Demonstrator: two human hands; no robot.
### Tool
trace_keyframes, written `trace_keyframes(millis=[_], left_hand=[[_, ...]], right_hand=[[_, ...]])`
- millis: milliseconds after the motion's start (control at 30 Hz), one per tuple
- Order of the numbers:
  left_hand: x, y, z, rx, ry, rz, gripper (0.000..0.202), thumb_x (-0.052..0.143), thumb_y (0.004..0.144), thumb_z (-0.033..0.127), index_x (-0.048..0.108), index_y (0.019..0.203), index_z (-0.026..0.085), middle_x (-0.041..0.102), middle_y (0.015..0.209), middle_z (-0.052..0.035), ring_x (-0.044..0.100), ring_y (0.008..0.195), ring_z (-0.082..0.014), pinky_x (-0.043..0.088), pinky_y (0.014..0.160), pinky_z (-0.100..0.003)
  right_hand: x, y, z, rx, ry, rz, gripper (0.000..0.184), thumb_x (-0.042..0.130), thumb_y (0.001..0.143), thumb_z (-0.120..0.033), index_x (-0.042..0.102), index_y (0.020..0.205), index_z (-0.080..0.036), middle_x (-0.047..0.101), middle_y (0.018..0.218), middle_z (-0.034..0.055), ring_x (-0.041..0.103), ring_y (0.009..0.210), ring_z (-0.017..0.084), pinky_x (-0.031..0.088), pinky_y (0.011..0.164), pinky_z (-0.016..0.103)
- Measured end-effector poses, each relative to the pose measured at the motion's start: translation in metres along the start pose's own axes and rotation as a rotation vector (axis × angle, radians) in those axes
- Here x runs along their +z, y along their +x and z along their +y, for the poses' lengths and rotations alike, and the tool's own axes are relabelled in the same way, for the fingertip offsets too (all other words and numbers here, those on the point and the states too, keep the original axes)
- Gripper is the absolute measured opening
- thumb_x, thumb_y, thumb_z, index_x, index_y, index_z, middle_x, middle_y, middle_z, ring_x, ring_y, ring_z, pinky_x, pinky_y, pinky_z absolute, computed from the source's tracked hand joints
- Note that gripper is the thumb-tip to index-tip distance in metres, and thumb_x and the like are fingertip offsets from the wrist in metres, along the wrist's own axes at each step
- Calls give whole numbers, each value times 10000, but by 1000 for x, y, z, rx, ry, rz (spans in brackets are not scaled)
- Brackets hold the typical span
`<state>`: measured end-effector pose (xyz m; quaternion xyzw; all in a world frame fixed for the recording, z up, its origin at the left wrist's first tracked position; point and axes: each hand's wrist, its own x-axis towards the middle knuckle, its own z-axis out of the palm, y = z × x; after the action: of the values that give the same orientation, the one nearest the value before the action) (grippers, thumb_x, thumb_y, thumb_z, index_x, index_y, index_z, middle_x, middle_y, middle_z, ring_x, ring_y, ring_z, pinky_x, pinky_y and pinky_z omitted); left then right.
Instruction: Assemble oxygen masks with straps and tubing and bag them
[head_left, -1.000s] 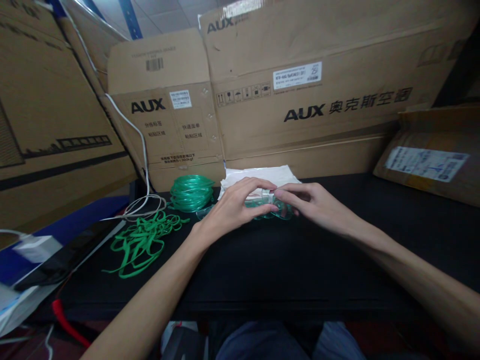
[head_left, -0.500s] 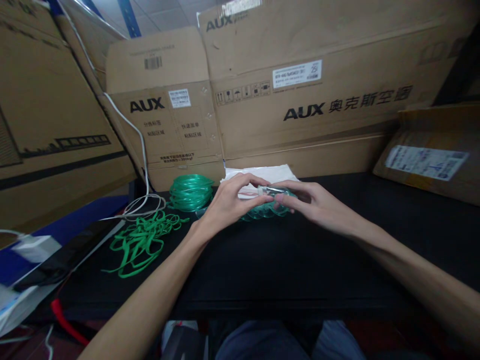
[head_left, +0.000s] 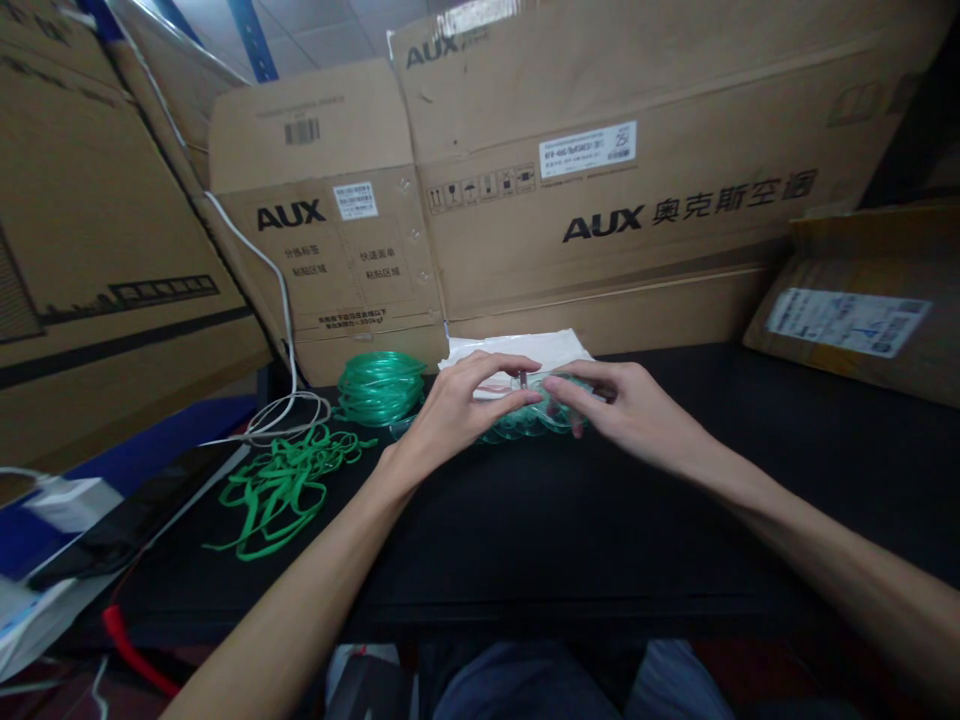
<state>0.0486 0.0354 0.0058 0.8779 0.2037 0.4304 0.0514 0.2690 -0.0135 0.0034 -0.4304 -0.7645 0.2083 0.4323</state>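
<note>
Sitting in left hand [head_left: 457, 402], small clear piece [head_left: 523, 380], see-through; narrow (details blurred)

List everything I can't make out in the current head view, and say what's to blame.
All in the head view:
Small clear piece at the left hand: too small and blurred to identify.
Right hand: its own thumb and back hide what most of its fingers do.
Clear greenish loops: partly hidden by both hands.
Box at right: cut off by the picture's right edge; its label's print is too small.
</note>
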Motion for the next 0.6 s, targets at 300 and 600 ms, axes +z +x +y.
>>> trace_keyframes(millis=[300, 600], left_hand=[[-1, 2, 7, -32, -85, 28, 293, 792, 854, 281, 733, 1127, 193, 773, 1138, -59, 718, 1051, -200, 522, 978, -324], [-2, 2, 8, -120, -328, 87, 253, 843, 796, 312, 639, 865, 178, 772, 1142, -97, 706, 1129, -243, 508, 1020, -396]], right_hand=[[0, 0, -3, -24, -27, 61, 404, 527, 981, -503, 719, 841, -176, 669, 655, -1, 602, 530, 154, 442, 592, 287], [2, 0, 0, -42, -180, 34, 379, 547, 970, -466, 762, 898, -163, 685, 631, 11, 590, 571, 166, 406, 624, 299]])
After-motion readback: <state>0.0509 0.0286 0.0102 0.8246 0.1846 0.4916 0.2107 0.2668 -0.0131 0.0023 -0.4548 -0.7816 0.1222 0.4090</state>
